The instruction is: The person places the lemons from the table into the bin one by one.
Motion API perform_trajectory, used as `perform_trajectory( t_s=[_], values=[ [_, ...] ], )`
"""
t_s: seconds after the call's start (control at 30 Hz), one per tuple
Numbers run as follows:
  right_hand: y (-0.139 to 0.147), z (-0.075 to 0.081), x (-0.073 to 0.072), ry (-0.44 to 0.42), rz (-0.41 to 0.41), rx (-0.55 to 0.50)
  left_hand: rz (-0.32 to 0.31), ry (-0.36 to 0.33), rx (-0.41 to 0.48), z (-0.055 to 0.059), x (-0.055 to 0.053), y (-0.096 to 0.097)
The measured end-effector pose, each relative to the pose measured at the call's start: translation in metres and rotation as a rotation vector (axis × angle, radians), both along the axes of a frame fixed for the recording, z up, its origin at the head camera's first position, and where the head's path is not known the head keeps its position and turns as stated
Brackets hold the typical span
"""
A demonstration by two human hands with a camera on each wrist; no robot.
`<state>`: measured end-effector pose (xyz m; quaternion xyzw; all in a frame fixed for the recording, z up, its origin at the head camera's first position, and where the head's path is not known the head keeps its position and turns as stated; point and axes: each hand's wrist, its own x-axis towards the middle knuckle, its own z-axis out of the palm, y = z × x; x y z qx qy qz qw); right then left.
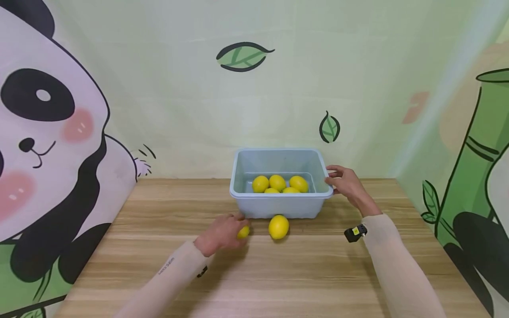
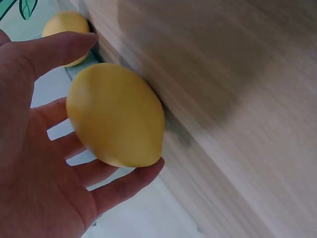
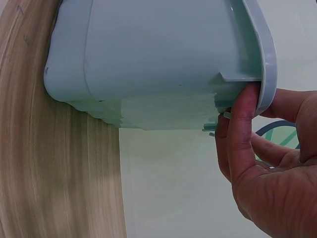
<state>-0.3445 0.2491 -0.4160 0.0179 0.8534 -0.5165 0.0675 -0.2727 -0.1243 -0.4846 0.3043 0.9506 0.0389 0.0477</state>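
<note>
In the head view, a light blue plastic basin [image 1: 280,206] stands at the back of the table with several yellow lemons [image 1: 260,184] inside. My right hand [image 1: 347,183] grips the basin's rim at its right side; the right wrist view has the fingers [image 3: 243,126] hooked under the lip. Low at the basin's front left, my left hand [image 1: 224,232] is around a lemon [image 2: 116,116] on the table. Its fingers lie behind and below that lemon, while the thumb stands apart from it. Another lemon [image 1: 279,227] lies just before the basin's front wall.
The wood-grain tabletop [image 1: 294,274] runs back to a printed cloth backdrop [image 1: 179,97] with pandas, leaves and bamboo. This backdrop rises close behind the basin and along both sides of the table.
</note>
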Motion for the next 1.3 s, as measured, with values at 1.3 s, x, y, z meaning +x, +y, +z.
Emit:
perform_trajectory(
  t_s=[1.3],
  values=[
    [0.000, 0.001, 0.002, 0.009, 0.002, -0.002, -0.073, 0.029, -0.007, 0.039, 0.017, 0.007]
  ],
)
